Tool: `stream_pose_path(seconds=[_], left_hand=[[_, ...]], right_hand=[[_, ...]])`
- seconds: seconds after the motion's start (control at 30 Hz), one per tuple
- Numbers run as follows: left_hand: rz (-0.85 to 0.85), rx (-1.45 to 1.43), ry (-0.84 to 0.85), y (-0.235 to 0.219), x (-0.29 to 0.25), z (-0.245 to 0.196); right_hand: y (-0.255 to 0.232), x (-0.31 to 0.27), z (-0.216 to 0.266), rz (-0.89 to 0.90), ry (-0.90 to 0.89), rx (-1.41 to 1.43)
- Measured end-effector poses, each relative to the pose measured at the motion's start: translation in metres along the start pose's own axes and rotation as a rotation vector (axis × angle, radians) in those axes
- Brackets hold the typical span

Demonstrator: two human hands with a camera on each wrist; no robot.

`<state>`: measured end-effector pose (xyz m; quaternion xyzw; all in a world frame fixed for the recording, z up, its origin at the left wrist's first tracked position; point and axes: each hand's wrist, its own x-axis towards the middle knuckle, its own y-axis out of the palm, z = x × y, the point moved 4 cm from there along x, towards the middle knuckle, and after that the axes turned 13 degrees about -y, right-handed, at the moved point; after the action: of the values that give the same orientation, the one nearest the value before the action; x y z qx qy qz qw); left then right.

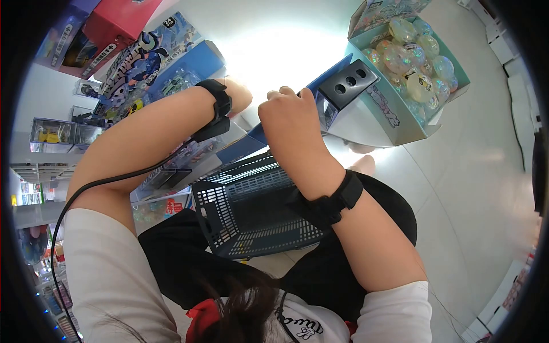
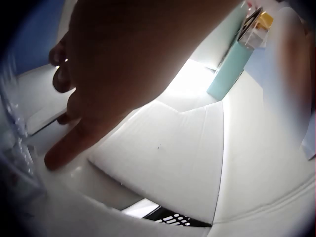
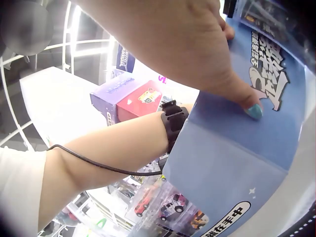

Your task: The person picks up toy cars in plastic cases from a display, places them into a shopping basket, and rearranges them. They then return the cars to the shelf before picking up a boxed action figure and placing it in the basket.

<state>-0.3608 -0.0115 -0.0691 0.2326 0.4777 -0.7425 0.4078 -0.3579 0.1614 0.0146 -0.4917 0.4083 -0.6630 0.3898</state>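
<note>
In the head view, the right hand (image 1: 291, 117) grips the blue display box (image 1: 243, 147) at its raised panel. Its thumb, with a teal nail, presses on the printed blue panel (image 3: 232, 118) in the right wrist view; its other fingers are partly hidden. The left hand (image 1: 237, 97) is at the box's far side, partly covered by its wrist strap. Seen from the left wrist, the left hand (image 2: 113, 64) has one digit extended and the others loosely bent, close to clear plastic (image 2: 19, 143), over white card surfaces (image 2: 163, 153). No held thing shows in it.
A dark basket (image 1: 257, 206) stands between the person's legs. Right of the blue box are a black case with three holes (image 1: 349, 84) and a teal box (image 1: 394, 123) of shiny balls. Red box (image 1: 120, 28) and clear-cased toy cars (image 1: 54, 134) are at left.
</note>
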Motion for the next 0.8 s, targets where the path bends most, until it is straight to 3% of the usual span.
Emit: stream_pose_path(seconds=[0.23, 0.63, 0.73, 0.8], left_hand=[[-0.026, 0.017, 0.021, 0.012, 0.012, 0.003], [0.108, 0.038, -0.012, 0.009, 0.011, 0.005], [0.059, 0.044, 0.02, 0.003, -0.002, 0.004], [-0.029, 0.013, -0.026, 0.006, 0.002, 0.006]], right_hand=[[0.007, 0.001, 0.0, -0.047, -0.108, 0.015], [0.011, 0.004, 0.002, -0.08, -0.052, 0.024], [0.008, 0.006, 0.004, -0.045, -0.011, 0.004], [0.013, 0.008, 0.006, -0.033, -0.104, 0.009]])
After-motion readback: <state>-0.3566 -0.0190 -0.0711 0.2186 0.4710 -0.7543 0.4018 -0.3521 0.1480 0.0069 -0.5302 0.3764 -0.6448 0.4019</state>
